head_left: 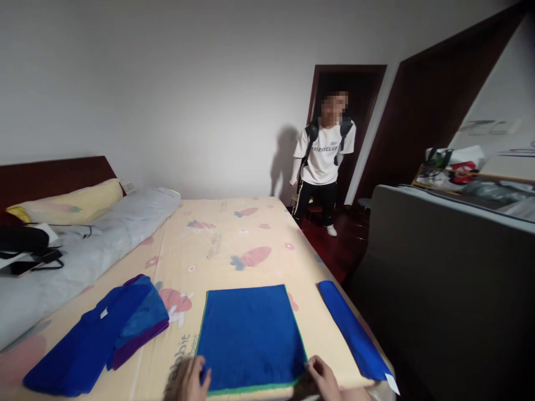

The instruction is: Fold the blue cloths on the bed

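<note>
Blue towel (252, 336) flat on bed (234, 239), left hand (193, 380) and right hand (324, 377) gripping near corners

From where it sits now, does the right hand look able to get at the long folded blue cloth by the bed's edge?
Probably yes. The right hand rests on the flat blue towel's near corner, and the long folded blue cloth lies just beside it with only bare sheet between.

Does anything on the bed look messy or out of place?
Yes. The cloth pile at left lies crumpled and skewed, while the towel between the hands sits flat and square. A phone and cables rest on the grey bedding.
</note>
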`<state>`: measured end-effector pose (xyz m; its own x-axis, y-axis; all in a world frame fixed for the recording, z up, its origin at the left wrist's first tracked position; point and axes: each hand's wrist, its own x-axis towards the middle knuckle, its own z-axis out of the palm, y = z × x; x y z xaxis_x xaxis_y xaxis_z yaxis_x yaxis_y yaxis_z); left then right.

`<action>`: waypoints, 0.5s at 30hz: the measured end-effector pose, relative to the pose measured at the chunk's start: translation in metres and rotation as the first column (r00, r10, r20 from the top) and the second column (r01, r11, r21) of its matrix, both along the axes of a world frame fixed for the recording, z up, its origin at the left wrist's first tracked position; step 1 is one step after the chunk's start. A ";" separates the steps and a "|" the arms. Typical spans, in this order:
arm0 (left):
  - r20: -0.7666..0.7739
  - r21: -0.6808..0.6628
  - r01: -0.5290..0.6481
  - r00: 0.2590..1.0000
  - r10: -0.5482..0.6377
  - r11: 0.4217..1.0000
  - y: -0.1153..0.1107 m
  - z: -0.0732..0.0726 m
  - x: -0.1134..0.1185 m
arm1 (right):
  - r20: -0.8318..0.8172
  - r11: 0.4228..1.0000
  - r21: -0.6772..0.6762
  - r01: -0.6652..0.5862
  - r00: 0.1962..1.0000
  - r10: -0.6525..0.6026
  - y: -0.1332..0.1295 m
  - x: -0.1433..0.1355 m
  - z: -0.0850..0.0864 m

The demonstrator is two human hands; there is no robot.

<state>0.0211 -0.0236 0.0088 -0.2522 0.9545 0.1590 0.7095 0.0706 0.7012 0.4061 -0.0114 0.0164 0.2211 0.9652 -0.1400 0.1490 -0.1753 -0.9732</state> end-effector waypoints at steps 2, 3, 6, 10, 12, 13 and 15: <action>0.190 -0.049 0.253 0.952 -0.239 0.966 0.007 0.014 0.049 | -0.020 0.997 0.060 -0.042 0.999 0.044 0.010 -0.019 0.011; 0.272 -0.058 0.367 0.901 -0.339 0.928 0.010 0.020 0.076 | -0.026 0.994 0.088 -0.059 0.998 0.061 0.015 -0.031 0.017; 0.366 -0.105 0.512 0.817 -0.446 0.852 0.023 0.025 0.141 | -0.040 0.982 0.161 -0.101 0.993 0.109 0.025 -0.065 0.031; 0.333 -0.107 0.401 0.877 -0.347 0.910 0.036 0.021 0.169 | -0.083 0.961 0.220 -0.168 0.978 0.190 0.025 -0.087 0.042; 0.307 -0.111 0.350 0.902 -0.303 0.930 0.038 0.023 0.164 | -0.096 0.950 0.231 -0.212 0.966 0.239 0.022 -0.088 0.041; 0.299 -0.108 0.352 0.903 -0.308 0.930 0.038 0.025 0.161 | -0.109 0.947 0.229 -0.228 0.960 0.257 0.020 -0.087 0.039; 0.295 -0.091 0.415 0.879 -0.374 0.905 0.036 0.031 0.156 | -0.153 0.949 0.210 -0.235 0.951 0.270 0.019 -0.086 0.033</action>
<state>0.1769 0.0119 0.0401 0.1376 0.9904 -0.0098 0.4900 -0.0595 0.8697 0.3199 0.0075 0.0495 -0.0452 0.9984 0.0332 -0.0133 0.0326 -0.9994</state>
